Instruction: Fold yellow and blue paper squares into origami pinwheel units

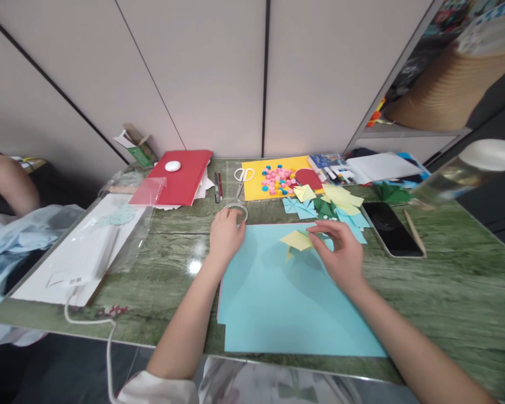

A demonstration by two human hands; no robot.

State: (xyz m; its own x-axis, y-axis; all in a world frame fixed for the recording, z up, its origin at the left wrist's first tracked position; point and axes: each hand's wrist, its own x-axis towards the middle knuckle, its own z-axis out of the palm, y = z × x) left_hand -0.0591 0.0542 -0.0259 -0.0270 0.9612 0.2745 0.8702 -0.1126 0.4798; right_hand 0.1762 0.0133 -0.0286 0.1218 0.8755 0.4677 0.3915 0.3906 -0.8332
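Note:
A large light blue paper sheet point(286, 297) lies on the green table point(454, 292) in front of me. My left hand point(226, 235) rests at the sheet's top left corner, fingers curled around a clear roll of tape point(235, 210). My right hand point(340, 249) pinches a small folded yellow paper piece point(297, 240) lying on the upper part of the blue sheet. Just beyond it lies a heap of folded blue, green and yellow paper shapes point(332, 206).
A black phone point(390, 229) and a wooden stick point(414, 231) lie to the right. At the back are a yellow sheet with coloured bits point(255, 188), white scissors point(243, 177), pens point(217, 187) and a red folder point(180, 177). A plastic-wrapped white board point(79, 252) lies at left, another person's arm point(12, 182) beyond it.

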